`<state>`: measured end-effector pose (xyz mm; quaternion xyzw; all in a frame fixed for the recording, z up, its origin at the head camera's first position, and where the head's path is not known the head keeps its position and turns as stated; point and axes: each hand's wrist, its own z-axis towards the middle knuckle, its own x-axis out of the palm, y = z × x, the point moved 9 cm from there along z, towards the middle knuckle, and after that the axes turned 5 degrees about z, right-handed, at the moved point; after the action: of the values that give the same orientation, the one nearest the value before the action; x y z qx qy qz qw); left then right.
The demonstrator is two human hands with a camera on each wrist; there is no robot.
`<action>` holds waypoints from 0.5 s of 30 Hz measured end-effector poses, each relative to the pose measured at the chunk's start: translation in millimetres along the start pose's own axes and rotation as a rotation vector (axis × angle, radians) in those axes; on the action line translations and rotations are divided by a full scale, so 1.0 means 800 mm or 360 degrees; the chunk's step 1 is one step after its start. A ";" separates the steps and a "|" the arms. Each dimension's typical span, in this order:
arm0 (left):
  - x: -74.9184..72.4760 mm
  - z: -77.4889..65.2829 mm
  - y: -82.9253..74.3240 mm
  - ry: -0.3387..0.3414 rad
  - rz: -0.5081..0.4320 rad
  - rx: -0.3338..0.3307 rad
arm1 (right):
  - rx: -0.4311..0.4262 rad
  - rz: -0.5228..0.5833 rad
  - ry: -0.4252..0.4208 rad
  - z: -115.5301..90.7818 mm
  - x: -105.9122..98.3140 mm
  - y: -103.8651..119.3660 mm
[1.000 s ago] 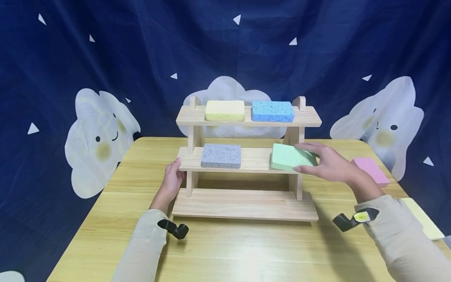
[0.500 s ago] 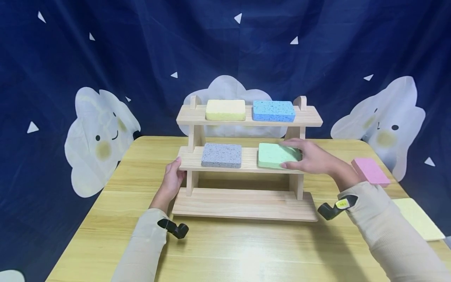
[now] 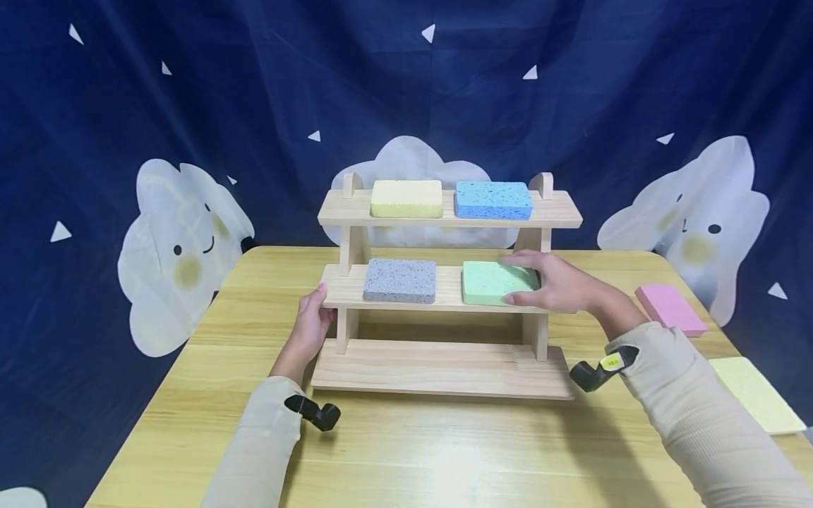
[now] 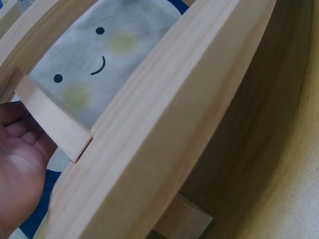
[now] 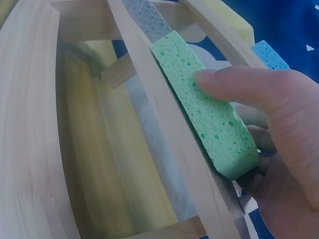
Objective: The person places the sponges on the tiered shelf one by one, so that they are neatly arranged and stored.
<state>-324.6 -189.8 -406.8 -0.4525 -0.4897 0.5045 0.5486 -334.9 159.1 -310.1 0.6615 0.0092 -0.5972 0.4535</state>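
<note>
A three-tier wooden shelf point(image 3: 438, 368) stands on the table. My left hand point(image 3: 310, 326) grips the left end of its middle tier, thumb on the edge and fingers reaching underneath. In the left wrist view the palm and curled fingers point(image 4: 22, 127) show beside an upright. My right hand point(image 3: 554, 283) holds a green sponge point(image 3: 489, 281) by its right end, low on the right part of the middle tier. The right wrist view has the thumb point(image 5: 224, 82) along the green sponge's point(image 5: 204, 114) front edge, the other fingers behind. A grey sponge point(image 3: 400, 281) lies left of it on that tier.
On the top tier sit a yellow sponge point(image 3: 406, 199) and a blue sponge point(image 3: 493, 200). To the right on the table point(image 3: 394, 451) lie a pink sponge point(image 3: 670, 309) and a pale yellow flat piece point(image 3: 756, 394). A dark blue curtain point(image 3: 267, 106) hangs behind.
My right hand has moved left along the middle tier with the green sponge, which turned from slanted to straight and settled lower. The left hand has stayed on the shelf's end.
</note>
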 end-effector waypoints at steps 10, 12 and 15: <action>0.000 0.001 0.000 0.0009 -0.0016 0.0065 | -0.0019 0.0013 -0.0019 -0.001 0.000 -0.003; 0.000 0.001 0.000 0.0006 -0.0029 0.0063 | -0.0006 0.0009 -0.0027 -0.002 -0.001 -0.005; -0.001 0.000 0.000 -0.0004 -0.0035 0.0051 | -0.0003 0.0010 -0.0056 -0.004 -0.003 -0.006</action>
<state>-324.7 -190.5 -406.7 -0.4376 -0.4871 0.5069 0.5606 -335.6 165.3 -311.1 0.6505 -0.0003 -0.6074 0.4561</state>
